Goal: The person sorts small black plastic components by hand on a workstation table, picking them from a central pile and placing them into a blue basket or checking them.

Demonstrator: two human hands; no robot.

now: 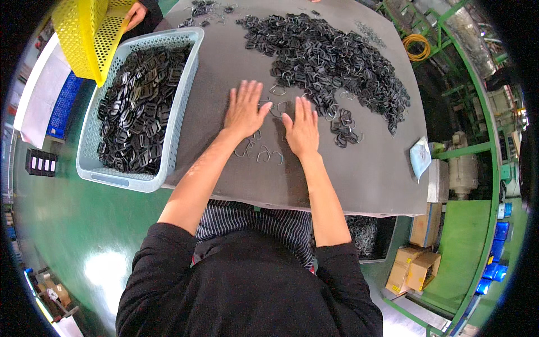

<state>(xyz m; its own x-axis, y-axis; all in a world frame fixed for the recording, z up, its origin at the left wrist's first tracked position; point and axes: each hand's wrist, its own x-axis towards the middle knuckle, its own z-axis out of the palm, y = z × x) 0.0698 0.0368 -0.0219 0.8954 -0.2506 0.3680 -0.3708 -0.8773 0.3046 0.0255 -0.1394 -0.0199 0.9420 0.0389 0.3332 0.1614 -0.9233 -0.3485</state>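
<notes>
My left hand (245,112) and my right hand (302,128) are stretched out, palms down, over the grey tabletop (370,180). Neither holds anything. Between and just below them lie several loose bent wire pieces (263,153), thin and silvery. Beyond my right hand spreads a large heap of black buckles (331,62), with wire pieces mixed in along its near edge. A small cluster of black buckles (346,132) lies to the right of that hand. What is under my palms is hidden.
At the left stands a light-blue basket (119,181) filled with black buckles. Another person's hand (135,16) grips a yellow perforated basket (84,42) above its far end. A pale blue packet (420,158) lies at the table's right edge. Cardboard boxes (412,269) sit below right.
</notes>
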